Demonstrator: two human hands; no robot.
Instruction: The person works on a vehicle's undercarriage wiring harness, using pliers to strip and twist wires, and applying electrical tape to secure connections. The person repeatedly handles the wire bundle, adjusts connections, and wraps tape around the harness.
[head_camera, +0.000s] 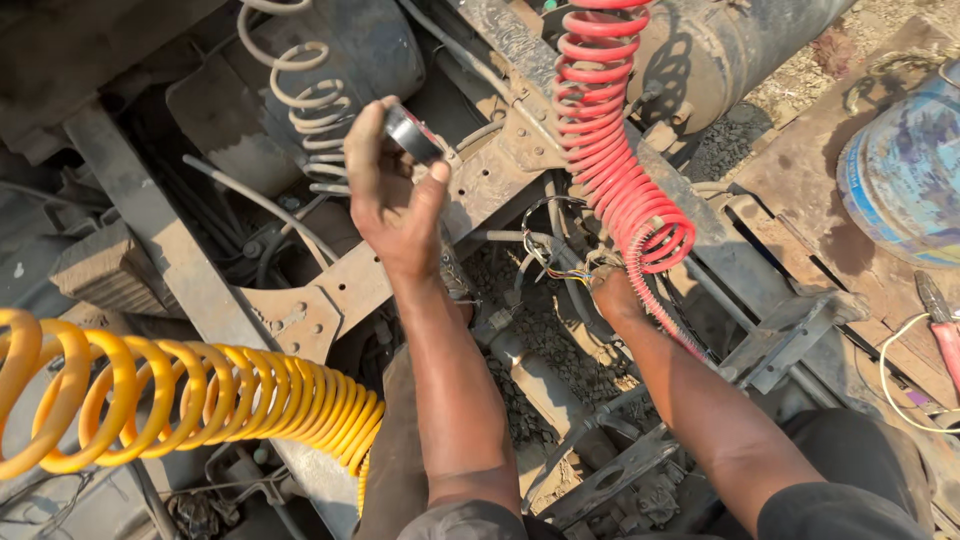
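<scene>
Left hand (392, 195) clamped on a tape roll (413, 134); right hand (612, 292) closed around wires (556, 262) beside red coiled hose (612, 150).

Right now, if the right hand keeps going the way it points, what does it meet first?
Likely the wire bundle just beyond the right hand, which points up-left beside the red coiled hose. Depth is unclear, so it may already be touching.

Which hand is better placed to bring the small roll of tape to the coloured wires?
Left, probably. The left hand already holds the small black roll of tape, raised above the frame. The right hand is down at the bundle of thin coloured wires, seemingly holding it.
</scene>
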